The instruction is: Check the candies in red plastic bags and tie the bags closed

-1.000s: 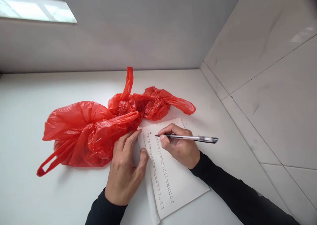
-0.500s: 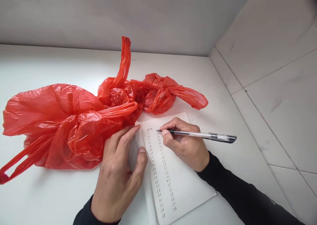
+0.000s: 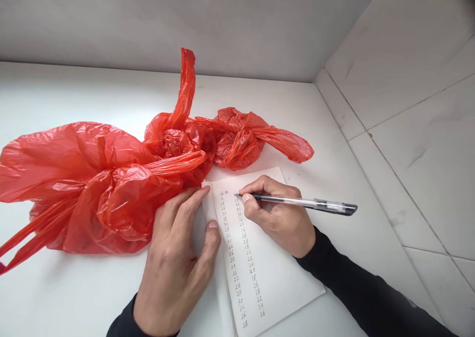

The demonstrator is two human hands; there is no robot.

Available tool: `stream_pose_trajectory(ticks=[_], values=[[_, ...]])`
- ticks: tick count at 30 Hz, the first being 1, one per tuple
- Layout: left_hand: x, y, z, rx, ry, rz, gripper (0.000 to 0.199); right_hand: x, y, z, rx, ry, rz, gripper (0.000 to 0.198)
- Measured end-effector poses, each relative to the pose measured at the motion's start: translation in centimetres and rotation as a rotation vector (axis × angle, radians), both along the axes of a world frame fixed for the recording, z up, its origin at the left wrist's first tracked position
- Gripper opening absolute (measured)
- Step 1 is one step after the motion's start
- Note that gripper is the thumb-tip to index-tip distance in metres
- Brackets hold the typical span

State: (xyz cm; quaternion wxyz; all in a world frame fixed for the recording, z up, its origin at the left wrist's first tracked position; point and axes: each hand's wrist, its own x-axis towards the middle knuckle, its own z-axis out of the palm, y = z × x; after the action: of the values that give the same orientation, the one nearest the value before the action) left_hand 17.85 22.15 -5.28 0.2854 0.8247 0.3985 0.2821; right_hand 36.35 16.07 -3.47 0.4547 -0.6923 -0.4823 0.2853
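My right hand [image 3: 280, 213] is closed around a clear-barrelled pen with a black cap end [image 3: 308, 203], its tip at the top of the second column of handwritten numbers. Under it lies a white notebook [image 3: 285, 287], tilted on the table, with two columns of figures and a short heading in handwriting. My left hand [image 3: 181, 258] lies with fingers apart along the notebook's left edge, the thumb near the first column. Its fingers rest close beside a large knotted red plastic bag [image 3: 126, 203]; whether they touch the bag I cannot tell.
Behind the notebook sit two more knotted red plastic bags, one in the middle [image 3: 178, 141] with an upright handle and one to the right [image 3: 241, 139]. All stand on a white table [image 3: 92, 297]. A grey wall [image 3: 166, 20] rises behind, and marbled tiles [image 3: 423, 154] border the right side.
The view has shifted very slightly. Both hands keep nearly the same place, and the pen tip stays at the top of the second column.
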Motion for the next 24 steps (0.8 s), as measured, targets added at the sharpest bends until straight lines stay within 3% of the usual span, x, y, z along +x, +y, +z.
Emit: stream_pose_trajectory(ticks=[11,15,20,24], values=[[-0.07,-0.01,0.05,-0.001,-0.001,-0.004,0.047,0.05,-0.12,0.33,0.021,0.070,-0.025,0.005],[-0.04,0.04,0.02,0.030,0.013,-0.012,0.046,0.17,-0.42,0.35,0.044,0.126,-0.120,0.005],[0.06,0.10,0.02,0.037,0.016,-0.010,0.045,0.49,-0.16,-0.11,0.093,0.193,-0.203,0.023],[0.21,0.18,-0.03,0.071,-0.001,-0.013,0.043,0.82,0.37,-0.46,0.046,0.155,-0.289,0.035]])
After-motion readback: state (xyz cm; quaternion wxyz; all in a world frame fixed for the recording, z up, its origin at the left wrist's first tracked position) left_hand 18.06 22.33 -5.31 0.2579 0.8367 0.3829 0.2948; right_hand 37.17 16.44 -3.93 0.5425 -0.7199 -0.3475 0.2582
